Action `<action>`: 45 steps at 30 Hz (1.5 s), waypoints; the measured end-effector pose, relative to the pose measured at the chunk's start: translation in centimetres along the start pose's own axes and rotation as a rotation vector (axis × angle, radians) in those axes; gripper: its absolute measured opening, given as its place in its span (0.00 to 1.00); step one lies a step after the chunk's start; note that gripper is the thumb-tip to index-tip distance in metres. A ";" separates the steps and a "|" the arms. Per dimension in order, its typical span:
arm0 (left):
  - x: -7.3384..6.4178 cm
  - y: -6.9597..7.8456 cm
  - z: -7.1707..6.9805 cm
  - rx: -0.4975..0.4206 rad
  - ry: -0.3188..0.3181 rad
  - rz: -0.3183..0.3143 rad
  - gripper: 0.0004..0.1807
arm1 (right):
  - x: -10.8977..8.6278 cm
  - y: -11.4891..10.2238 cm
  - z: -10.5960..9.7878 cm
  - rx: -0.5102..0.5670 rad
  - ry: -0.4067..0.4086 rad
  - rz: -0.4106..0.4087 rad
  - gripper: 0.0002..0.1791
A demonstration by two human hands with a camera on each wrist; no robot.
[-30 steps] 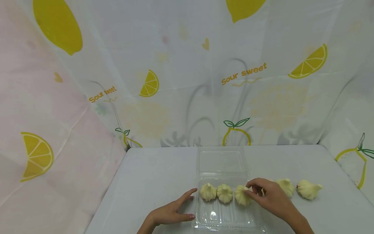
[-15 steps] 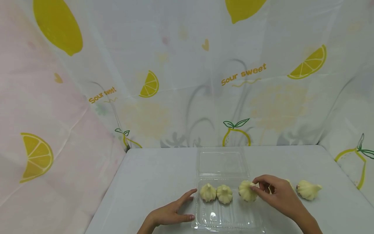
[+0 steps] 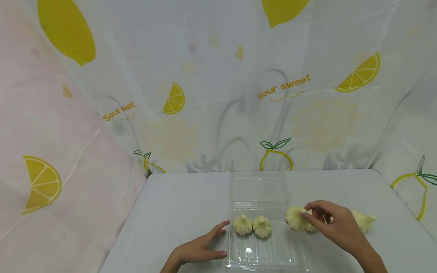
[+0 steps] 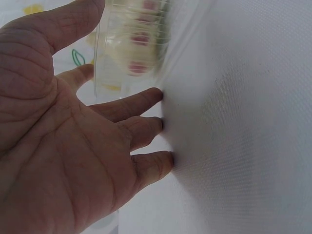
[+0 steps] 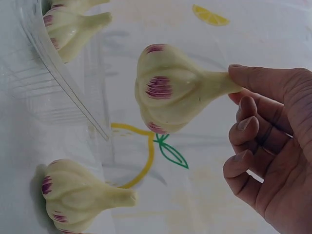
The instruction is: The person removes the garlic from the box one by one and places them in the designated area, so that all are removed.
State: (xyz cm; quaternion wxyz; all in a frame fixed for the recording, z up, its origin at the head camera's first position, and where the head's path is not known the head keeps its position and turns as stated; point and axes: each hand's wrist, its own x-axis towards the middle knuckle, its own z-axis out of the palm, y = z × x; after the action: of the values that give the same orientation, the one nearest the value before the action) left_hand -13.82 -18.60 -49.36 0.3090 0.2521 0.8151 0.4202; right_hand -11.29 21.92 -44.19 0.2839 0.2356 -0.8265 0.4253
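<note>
My right hand (image 3: 336,225) pinches a garlic bulb (image 5: 168,90) by its stem between thumb and forefinger. The bulb is pale with purple streaks and hangs over the right edge of a clear plastic box (image 3: 266,252). Two more garlic bulbs, one on the left (image 3: 242,225) and one beside it (image 3: 262,227), sit side by side in the box's back row. At the box's left side my left hand (image 3: 199,246) has its fingers spread; in the left wrist view several fingertips touch the white tabletop.
Right of the box, another garlic bulb (image 5: 78,195) lies on the table, partly behind my right hand in the head view. Farther right is one more garlic bulb (image 3: 364,220). The box's clear lid (image 3: 259,189) lies open toward the back, before a lemon-print curtain (image 3: 211,94).
My right hand has lifted the garlic bulb from the box's back right and carried it up and to the right. The left hand has stayed in place.
</note>
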 end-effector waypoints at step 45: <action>0.0 0.1 0.0 0.006 -0.003 -0.009 0.44 | -1.7 1.1 -3.7 -0.059 -0.057 0.075 0.24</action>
State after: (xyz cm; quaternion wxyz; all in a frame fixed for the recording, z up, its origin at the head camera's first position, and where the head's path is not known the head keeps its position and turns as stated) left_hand -13.78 -18.54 -49.23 0.3114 0.2498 0.8170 0.4160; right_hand -9.69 25.88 -44.18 0.2510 0.2077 -0.8547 0.4041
